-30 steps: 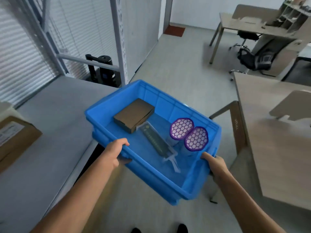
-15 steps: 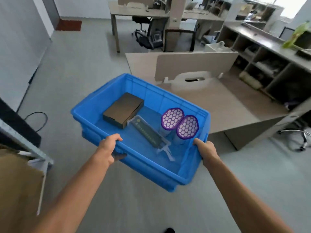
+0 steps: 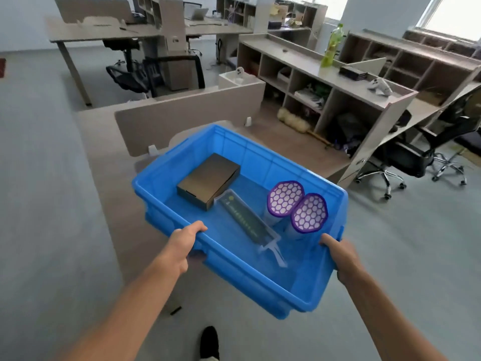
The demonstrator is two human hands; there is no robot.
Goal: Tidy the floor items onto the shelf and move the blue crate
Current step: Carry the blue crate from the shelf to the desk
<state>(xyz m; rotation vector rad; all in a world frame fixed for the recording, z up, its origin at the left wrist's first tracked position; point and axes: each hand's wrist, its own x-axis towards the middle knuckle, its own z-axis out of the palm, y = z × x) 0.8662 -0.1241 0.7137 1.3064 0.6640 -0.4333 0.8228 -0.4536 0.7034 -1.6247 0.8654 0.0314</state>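
I carry the blue crate [image 3: 273, 162] in the air at waist height, over the grey floor. My left hand [image 3: 179, 246] grips its near rim on the left. My right hand [image 3: 338, 256] grips the rim at the near right corner. Inside lie a dark flat box [image 3: 208, 177], a long dark strip in a clear bag [image 3: 247, 220] and two cylinders with purple honeycomb caps [image 3: 298, 207]. The crate tilts slightly down to the right.
A low beige desk with a divider panel [image 3: 182, 118] stands just beyond the crate. Open wooden shelving [image 3: 312, 82] and black office chairs [image 3: 416, 149] fill the right side. More desks [image 3: 104, 29] line the back. Grey floor [image 3: 39, 204] stretches left.
My view has swung right, from the metal rack and cardboard box toward the desks and shelving. Both hands keep the same grip on the crate; its contents have not shifted.
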